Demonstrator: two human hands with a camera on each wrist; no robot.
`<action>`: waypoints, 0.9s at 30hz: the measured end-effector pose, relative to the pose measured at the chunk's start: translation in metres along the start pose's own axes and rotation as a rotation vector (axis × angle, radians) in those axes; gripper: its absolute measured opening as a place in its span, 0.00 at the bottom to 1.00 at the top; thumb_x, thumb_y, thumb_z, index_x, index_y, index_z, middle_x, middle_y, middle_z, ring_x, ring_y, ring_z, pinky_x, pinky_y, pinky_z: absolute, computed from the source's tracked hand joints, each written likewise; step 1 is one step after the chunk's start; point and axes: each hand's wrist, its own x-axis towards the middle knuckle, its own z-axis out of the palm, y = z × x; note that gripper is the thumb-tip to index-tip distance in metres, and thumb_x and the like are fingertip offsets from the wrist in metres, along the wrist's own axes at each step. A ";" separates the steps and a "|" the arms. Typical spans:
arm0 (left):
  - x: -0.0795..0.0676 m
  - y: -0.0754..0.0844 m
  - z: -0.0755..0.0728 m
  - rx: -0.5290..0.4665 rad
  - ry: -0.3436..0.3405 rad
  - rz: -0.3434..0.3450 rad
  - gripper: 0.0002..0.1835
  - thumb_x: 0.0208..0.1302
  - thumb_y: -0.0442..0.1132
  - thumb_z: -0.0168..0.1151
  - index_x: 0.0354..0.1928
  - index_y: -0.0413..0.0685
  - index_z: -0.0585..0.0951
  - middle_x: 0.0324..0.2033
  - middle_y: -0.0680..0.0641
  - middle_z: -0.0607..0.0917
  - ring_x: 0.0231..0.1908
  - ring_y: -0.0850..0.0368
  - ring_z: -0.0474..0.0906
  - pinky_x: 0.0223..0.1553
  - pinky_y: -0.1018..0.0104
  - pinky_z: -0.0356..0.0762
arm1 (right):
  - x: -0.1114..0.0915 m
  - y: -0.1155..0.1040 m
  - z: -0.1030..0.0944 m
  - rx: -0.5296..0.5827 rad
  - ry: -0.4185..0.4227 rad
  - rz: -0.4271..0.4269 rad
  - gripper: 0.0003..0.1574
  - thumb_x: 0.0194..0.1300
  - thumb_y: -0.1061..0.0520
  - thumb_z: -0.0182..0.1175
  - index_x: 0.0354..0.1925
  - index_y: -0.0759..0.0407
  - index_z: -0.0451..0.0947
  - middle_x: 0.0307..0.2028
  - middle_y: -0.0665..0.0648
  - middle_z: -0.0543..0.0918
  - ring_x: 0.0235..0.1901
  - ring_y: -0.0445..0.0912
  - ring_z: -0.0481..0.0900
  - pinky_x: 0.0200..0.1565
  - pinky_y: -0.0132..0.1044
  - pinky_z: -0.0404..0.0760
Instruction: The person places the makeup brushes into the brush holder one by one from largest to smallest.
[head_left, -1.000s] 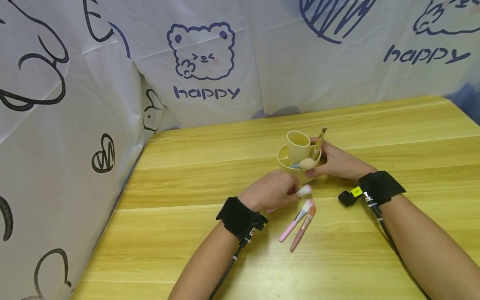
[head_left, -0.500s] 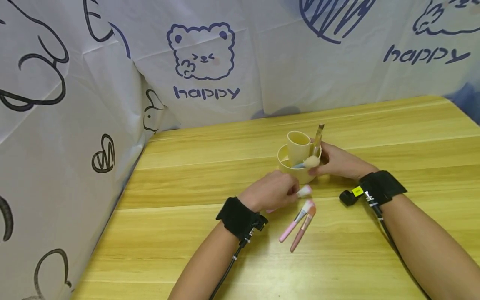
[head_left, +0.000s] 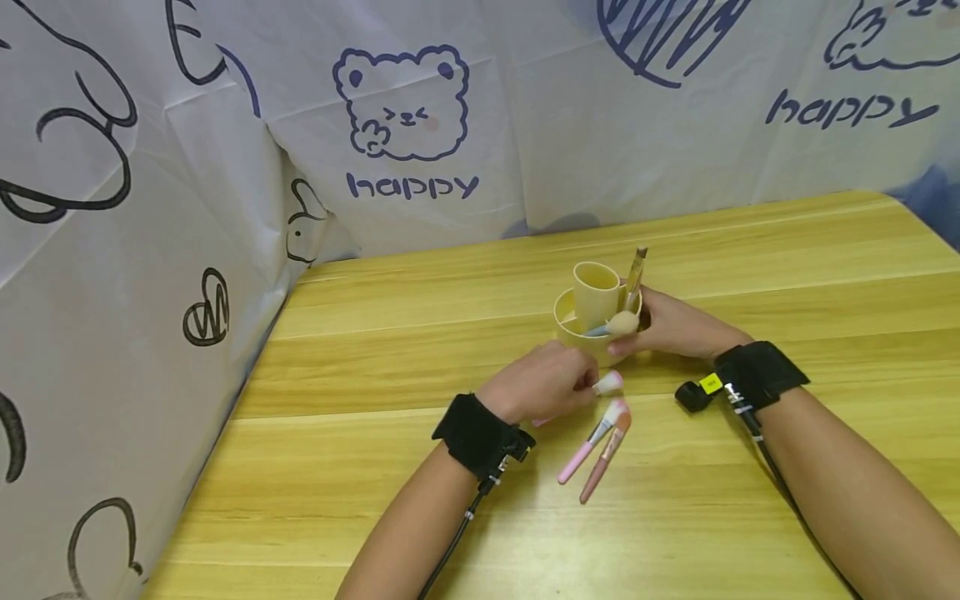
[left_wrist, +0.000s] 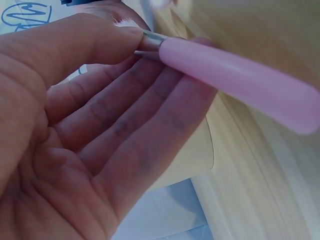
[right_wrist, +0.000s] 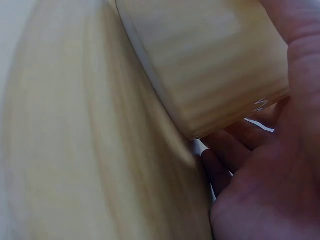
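My left hand [head_left: 542, 382] pinches a makeup brush between thumb and fingers. In the left wrist view the brush's pink handle [left_wrist: 235, 82] points right, away from the fingertips, and its white-and-pink bristles [head_left: 609, 382] show in the head view. My right hand [head_left: 678, 323] grips the side of a pale yellow brush holder [head_left: 588, 348]; the right wrist view shows the holder's smooth wall [right_wrist: 210, 60] between thumb and fingers. In the holder rise a taller round cup [head_left: 597, 307], a gold-toned brush [head_left: 635, 275] standing up, and a fluffy cream-headed brush [head_left: 622, 323] leaning at the front.
A pink-handled brush [head_left: 577, 462] and a darker brush with orange bristles [head_left: 603, 467] lie side by side in front of the holder. The wooden table [head_left: 360, 358] meets a white cloth with drawings [head_left: 465, 208] at the back and left.
Inside the holder, the gold-toned brush has become more upright and the cream-headed brush has shifted slightly right. My right hand has moved only slightly; my left hand stays put with its brush.
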 end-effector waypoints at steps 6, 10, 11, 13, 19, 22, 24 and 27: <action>0.001 -0.001 0.001 -0.001 -0.007 -0.006 0.12 0.69 0.42 0.57 0.25 0.52 0.76 0.14 0.55 0.72 0.08 0.66 0.67 0.11 0.77 0.61 | -0.001 -0.001 0.000 -0.016 0.010 0.015 0.50 0.51 0.48 0.73 0.67 0.50 0.58 0.59 0.54 0.72 0.58 0.49 0.69 0.62 0.50 0.63; 0.001 -0.001 0.001 -0.003 -0.007 -0.006 0.12 0.69 0.42 0.57 0.25 0.52 0.76 0.14 0.55 0.72 0.08 0.66 0.67 0.11 0.77 0.61 | -0.001 -0.001 -0.001 0.002 0.007 -0.002 0.50 0.52 0.50 0.73 0.67 0.51 0.58 0.58 0.55 0.73 0.57 0.49 0.69 0.61 0.50 0.64; 0.001 -0.001 0.001 -0.003 -0.005 -0.005 0.12 0.68 0.42 0.57 0.25 0.52 0.76 0.14 0.55 0.72 0.08 0.66 0.67 0.11 0.77 0.61 | -0.001 0.000 -0.001 0.006 0.007 -0.006 0.50 0.52 0.51 0.73 0.67 0.51 0.58 0.58 0.55 0.73 0.57 0.49 0.69 0.60 0.49 0.64; 0.001 -0.001 0.001 -0.003 -0.003 -0.002 0.11 0.68 0.42 0.57 0.25 0.52 0.76 0.14 0.55 0.72 0.08 0.66 0.67 0.11 0.77 0.61 | -0.002 0.000 -0.001 0.012 0.006 -0.012 0.50 0.52 0.51 0.73 0.67 0.51 0.57 0.58 0.55 0.72 0.57 0.49 0.69 0.60 0.49 0.64; 0.001 -0.002 0.000 -0.011 -0.001 0.001 0.11 0.69 0.42 0.57 0.26 0.52 0.76 0.14 0.55 0.72 0.09 0.66 0.67 0.11 0.77 0.61 | -0.003 0.001 -0.003 0.003 0.010 -0.003 0.52 0.52 0.53 0.72 0.69 0.52 0.55 0.59 0.56 0.72 0.58 0.50 0.69 0.62 0.50 0.63; 0.000 -0.002 -0.001 -0.023 0.001 -0.007 0.10 0.69 0.42 0.57 0.27 0.52 0.76 0.15 0.55 0.73 0.09 0.66 0.68 0.11 0.77 0.62 | -0.003 0.001 -0.004 -0.007 0.015 0.000 0.53 0.52 0.53 0.72 0.69 0.52 0.54 0.59 0.56 0.72 0.58 0.50 0.69 0.62 0.51 0.62; -0.001 -0.002 -0.002 -0.030 0.003 -0.011 0.10 0.69 0.42 0.56 0.28 0.52 0.76 0.15 0.55 0.73 0.09 0.66 0.68 0.11 0.77 0.62 | -0.003 0.001 -0.004 -0.019 0.021 -0.003 0.53 0.52 0.52 0.73 0.69 0.52 0.54 0.59 0.56 0.72 0.58 0.50 0.69 0.62 0.50 0.62; -0.002 -0.001 -0.005 -0.034 0.013 -0.013 0.10 0.69 0.42 0.56 0.28 0.51 0.77 0.14 0.55 0.73 0.09 0.65 0.67 0.12 0.76 0.62 | -0.004 0.002 -0.005 -0.027 0.024 -0.019 0.53 0.52 0.52 0.72 0.69 0.52 0.53 0.58 0.56 0.72 0.58 0.50 0.69 0.62 0.50 0.62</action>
